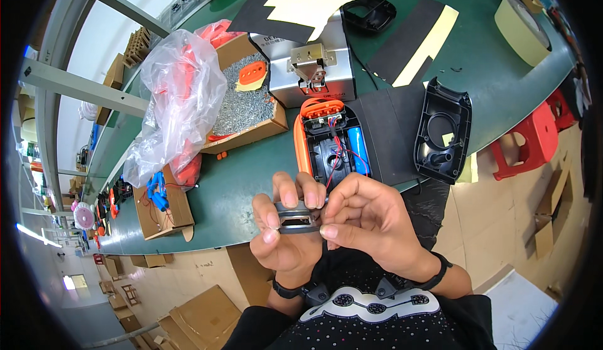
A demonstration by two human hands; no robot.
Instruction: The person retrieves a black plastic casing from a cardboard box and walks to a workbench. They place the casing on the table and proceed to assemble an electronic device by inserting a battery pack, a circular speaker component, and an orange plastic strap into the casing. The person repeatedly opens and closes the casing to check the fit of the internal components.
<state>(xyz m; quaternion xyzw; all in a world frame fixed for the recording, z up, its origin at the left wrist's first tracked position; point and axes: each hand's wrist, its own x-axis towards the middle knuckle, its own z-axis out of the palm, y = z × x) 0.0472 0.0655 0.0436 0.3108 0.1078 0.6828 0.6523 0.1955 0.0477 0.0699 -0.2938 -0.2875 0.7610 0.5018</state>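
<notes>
I see both hands, left hand and right hand, pinched on a small grey part at 6 o'clock, off the worktop; a loosened pinch could drop it.

Small-goods assembly workshop, factory line
Long green bench running far left along a row of stations; cardboard box of loose screws; bagged orange parts; metal press fixture; open orange device shell with wiring; black cover; tape roll; red stool right; flattened cartons on floor, near
</notes>
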